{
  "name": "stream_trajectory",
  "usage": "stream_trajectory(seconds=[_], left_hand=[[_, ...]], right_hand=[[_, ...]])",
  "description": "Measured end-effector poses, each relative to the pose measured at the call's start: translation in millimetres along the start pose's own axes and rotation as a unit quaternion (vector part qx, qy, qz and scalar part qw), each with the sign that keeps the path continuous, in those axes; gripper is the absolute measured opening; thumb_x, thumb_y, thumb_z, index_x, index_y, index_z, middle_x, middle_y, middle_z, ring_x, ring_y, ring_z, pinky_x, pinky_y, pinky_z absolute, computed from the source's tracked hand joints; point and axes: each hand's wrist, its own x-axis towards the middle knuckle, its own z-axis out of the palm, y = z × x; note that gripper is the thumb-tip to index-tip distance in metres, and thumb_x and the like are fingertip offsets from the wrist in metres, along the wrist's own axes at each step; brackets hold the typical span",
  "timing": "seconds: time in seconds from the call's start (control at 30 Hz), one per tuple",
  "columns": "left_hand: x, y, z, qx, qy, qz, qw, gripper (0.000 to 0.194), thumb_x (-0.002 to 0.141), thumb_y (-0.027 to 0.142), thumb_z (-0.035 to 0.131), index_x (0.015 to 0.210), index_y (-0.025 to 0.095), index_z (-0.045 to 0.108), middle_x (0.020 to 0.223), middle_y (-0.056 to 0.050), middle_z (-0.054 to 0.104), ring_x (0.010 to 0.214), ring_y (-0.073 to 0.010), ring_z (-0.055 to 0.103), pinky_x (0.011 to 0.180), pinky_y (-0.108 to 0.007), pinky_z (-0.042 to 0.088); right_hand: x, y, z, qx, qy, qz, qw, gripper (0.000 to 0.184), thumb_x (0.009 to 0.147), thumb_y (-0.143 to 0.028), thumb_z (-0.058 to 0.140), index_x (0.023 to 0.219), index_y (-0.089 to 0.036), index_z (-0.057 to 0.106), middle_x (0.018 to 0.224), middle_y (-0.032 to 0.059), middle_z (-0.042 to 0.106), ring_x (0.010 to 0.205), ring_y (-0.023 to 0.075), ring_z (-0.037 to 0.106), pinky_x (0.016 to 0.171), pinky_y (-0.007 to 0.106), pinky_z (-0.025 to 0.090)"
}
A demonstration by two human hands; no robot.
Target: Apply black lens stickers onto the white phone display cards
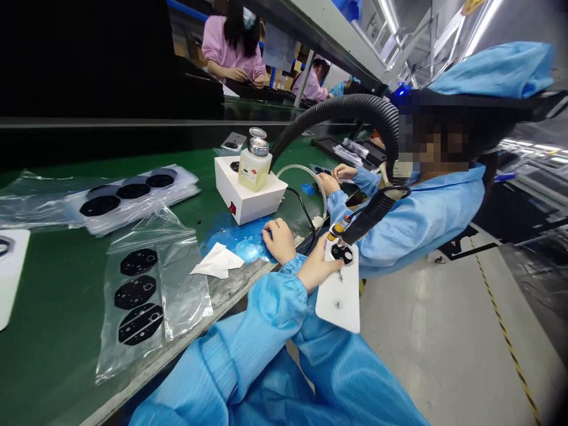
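My left hand [318, 267] grips a white rounded plate [345, 305], thumb across its face and fingers behind. A black round piece with a pale circle [342, 254] sits at the plate's upper end, close under the tip of a black corrugated hose [370, 216] with a yellow fitting [339, 228]. Crossing beneath the left forearm, my right hand [280, 241] rests on a crumpled blue plastic film [242, 236] on the bench, fingers loosely bent and nothing visible in them. A folded white wipe [218, 261] lies left of it.
A pump bottle [255, 168] stands on a white box [248, 201] with a red switch. Clear bags with black discs [137, 290] and a stack of bagged sheets [133, 201] cover the green bench [48, 349]. A co-worker in blue [426, 219] sits close on the right.
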Motion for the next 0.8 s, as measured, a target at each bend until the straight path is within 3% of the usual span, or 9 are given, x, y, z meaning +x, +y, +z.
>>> stream_trajectory(seconds=[0.1,0.17,0.23,0.3,0.37,0.43,0.5,0.57,0.8], left_hand=[[-41.2,4.1,-13.9,0.014,-0.028,-0.045,0.998,0.037,0.087,0.029,0.055,0.121,0.016,0.049,0.117,-0.009,0.056,0.098,-0.0215,0.059,0.082,-0.043,0.051],[-79.5,13.9,-33.3,0.026,-0.019,-0.065,0.997,0.052,0.082,0.025,0.061,0.129,0.018,0.042,0.118,-0.010,0.057,0.099,-0.0234,0.060,0.087,-0.047,0.049],[-121.3,28.9,-56.9,0.042,0.036,-0.061,0.997,0.071,0.074,0.019,0.069,0.136,0.020,0.034,0.133,-0.011,0.049,0.121,-0.0270,0.047,0.106,-0.046,0.033],[-161.3,46.4,-79.5,0.054,0.110,-0.066,0.990,0.070,0.078,0.022,0.064,0.139,0.025,0.030,0.146,-0.007,0.033,0.134,-0.0269,0.030,0.113,-0.042,0.021],[-194.8,63.9,-96.8,0.054,0.185,-0.083,0.978,0.067,0.083,0.028,0.057,0.141,0.030,0.022,0.150,-0.005,0.026,0.134,-0.0270,0.031,0.111,-0.041,0.027],[-219.2,80.1,-107.4,0.034,0.280,-0.114,0.953,0.068,0.084,0.034,0.057,0.141,0.035,0.019,0.143,-0.006,0.039,0.116,-0.0261,0.054,0.100,-0.041,0.041],[-234.5,94.1,-112.7,0.015,0.369,-0.126,0.921,0.073,0.081,0.038,0.060,0.140,0.040,0.017,0.128,-0.005,0.055,0.082,-0.0201,0.068,0.085,-0.038,0.052],[-242.7,105.0,-115.2,0.011,0.431,-0.116,0.895,0.076,0.078,0.039,0.064,0.139,0.042,0.018,0.110,-0.002,0.065,0.059,-0.0154,0.066,0.069,-0.034,0.057],[-249.3,115.8,-121.8,0.014,0.508,-0.088,0.856,0.081,0.074,0.035,0.068,0.138,0.043,0.019,0.097,-0.001,0.068,0.053,-0.0170,0.065,0.046,-0.028,0.055]], right_hand=[[-1.6,0.6,-4.7,0.015,0.004,-0.008,1.000,0.020,0.088,-0.032,0.051,0.095,-0.015,0.057,0.099,0.0038,0.059,0.090,0.0149,0.056,0.081,0.036,0.048],[-3.6,-5.6,-11.0,0.027,0.008,-0.019,0.999,0.018,0.090,-0.028,0.046,0.094,-0.014,0.058,0.097,0.0053,0.057,0.092,0.0167,0.054,0.083,0.037,0.045],[-6.1,-20.1,-18.3,0.040,0.005,-0.044,0.998,0.024,0.092,-0.024,0.038,0.096,-0.013,0.058,0.099,0.0114,0.055,0.095,0.0214,0.050,0.084,0.040,0.042],[-8.7,-42.0,-24.2,0.063,-0.027,-0.104,0.992,0.027,0.092,-0.026,0.036,0.099,-0.014,0.059,0.100,0.0125,0.055,0.096,0.0229,0.048,0.084,0.040,0.039],[-9.6,-66.6,-26.4,0.092,-0.085,-0.190,0.974,0.022,0.090,-0.029,0.042,0.098,-0.019,0.060,0.100,0.0086,0.057,0.094,0.0210,0.048,0.083,0.037,0.039],[-7.6,-87.3,-24.4,0.115,-0.138,-0.258,0.949,0.018,0.088,-0.030,0.048,0.098,-0.022,0.061,0.103,0.0058,0.057,0.094,0.0201,0.047,0.082,0.035,0.039],[-2.6,-100.2,-19.1,0.129,-0.174,-0.294,0.931,0.016,0.085,-0.029,0.054,0.098,-0.022,0.061,0.107,0.0055,0.057,0.098,0.0211,0.045,0.083,0.036,0.038],[3.7,-105.4,-12.8,0.140,-0.201,-0.313,0.918,0.015,0.082,-0.029,0.058,0.095,-0.023,0.061,0.107,0.0052,0.056,0.102,0.0218,0.043,0.085,0.037,0.037],[13.6,-105.4,-5.0,0.168,-0.247,-0.322,0.899,0.008,0.077,-0.023,0.060,0.085,-0.021,0.058,0.103,0.0054,0.054,0.100,0.0217,0.043,0.088,0.039,0.036]])
